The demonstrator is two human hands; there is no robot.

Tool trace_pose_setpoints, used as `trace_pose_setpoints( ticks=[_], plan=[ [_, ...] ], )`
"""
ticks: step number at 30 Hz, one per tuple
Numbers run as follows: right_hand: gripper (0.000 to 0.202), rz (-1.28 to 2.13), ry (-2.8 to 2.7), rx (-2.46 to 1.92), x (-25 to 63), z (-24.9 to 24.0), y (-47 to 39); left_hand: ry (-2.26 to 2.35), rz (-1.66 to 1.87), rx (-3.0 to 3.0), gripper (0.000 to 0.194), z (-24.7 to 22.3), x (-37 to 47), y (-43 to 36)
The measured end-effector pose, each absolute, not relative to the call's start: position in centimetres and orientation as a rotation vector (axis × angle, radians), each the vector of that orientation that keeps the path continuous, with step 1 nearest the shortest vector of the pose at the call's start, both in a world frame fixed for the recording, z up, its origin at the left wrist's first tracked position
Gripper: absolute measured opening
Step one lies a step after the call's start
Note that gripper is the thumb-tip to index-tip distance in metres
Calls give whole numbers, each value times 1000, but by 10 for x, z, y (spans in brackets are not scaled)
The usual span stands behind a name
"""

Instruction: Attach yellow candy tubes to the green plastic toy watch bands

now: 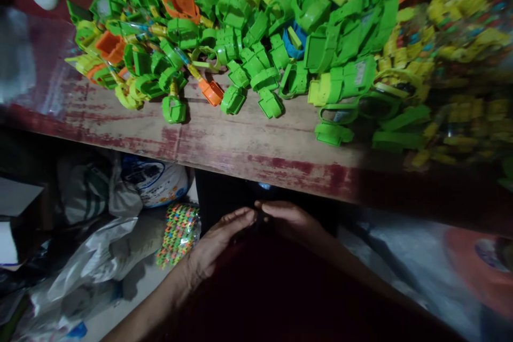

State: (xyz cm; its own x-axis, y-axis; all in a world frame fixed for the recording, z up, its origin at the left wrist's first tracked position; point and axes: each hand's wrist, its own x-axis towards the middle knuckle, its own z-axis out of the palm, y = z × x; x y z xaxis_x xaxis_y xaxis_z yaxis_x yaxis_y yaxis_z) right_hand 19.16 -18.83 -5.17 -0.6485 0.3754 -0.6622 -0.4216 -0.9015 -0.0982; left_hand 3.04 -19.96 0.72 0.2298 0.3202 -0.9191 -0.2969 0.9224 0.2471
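Note:
Both hands are low in front of the dark red clothing, below the front edge of the worn wooden table [240, 141]. My left hand [226, 230] has its fingers pressed together, their tips near my right hand [286, 214]. The fingers of my right hand are bent inward. Something small and dark may lie between the fingertips, too dim to make out. Beyond them, green plastic toy watches [254, 64] are heaped on the table, with an orange one [211, 92] near the front.
Yellow pieces in clear wrapping [452, 26] are piled at the right. Below the table at the left are a white plastic bag [96, 256], a bag of colourful pieces [180, 230] and a blue-and-white package [156, 181]. An orange-red container [465, 262] stands at the lower right.

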Motion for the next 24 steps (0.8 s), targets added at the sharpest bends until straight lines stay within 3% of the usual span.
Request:
trace_pose_setpoints(
  ticks=[10,17,24],
  plan=[
    [13,2619,191,-908,197,-50,-184,1270,360,390,29,-7,27,-193],
    [23,2523,-512,-1171,197,-50,-174,1291,358,253,31,-1,32,-198],
    [14,2261,-1047,-1287,209,-40,-175,1364,384,244,38,-5,34,-204]
  ],
)
